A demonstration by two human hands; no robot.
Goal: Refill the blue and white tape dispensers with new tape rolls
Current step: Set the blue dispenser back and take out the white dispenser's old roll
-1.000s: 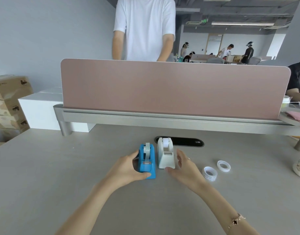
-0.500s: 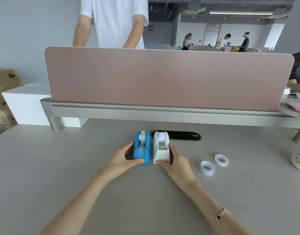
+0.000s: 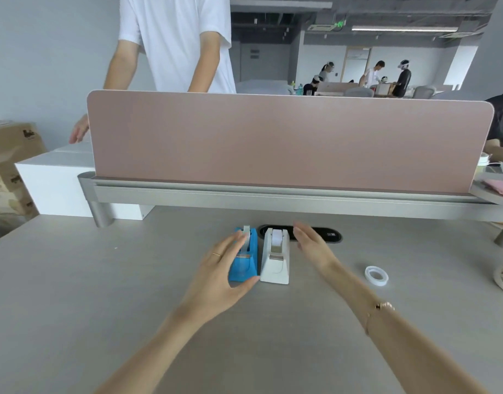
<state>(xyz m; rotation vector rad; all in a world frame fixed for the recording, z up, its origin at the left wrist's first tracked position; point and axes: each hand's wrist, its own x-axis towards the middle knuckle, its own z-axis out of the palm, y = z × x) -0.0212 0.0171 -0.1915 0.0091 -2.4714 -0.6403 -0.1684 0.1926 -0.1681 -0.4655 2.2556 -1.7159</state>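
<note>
Blue dispenser (image 3: 244,258) and white dispenser (image 3: 275,258) stand touching, side by side, mid-desk (image 3: 73,294).

Head view, change: half a second ago both hands clasped the dispensers. Now the right hand (image 3: 311,244) has lifted clear, fingers spread, holding nothing. The left hand (image 3: 220,275) still cups the blue unit loosely.

Judgement: positioning complete; refilling not begun.

Count: two dispensers; one tape roll (image 3: 376,275) visible, formerly two.

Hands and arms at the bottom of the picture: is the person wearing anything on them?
Both forearms are bare, with no sleeves in view. The left hand has a thin gold-coloured ring on one finger. The right hand shows no ring from this angle; its wrist carries a fine gold-coloured chain bracelet with a small dark charm. No gloves or watch.
</note>
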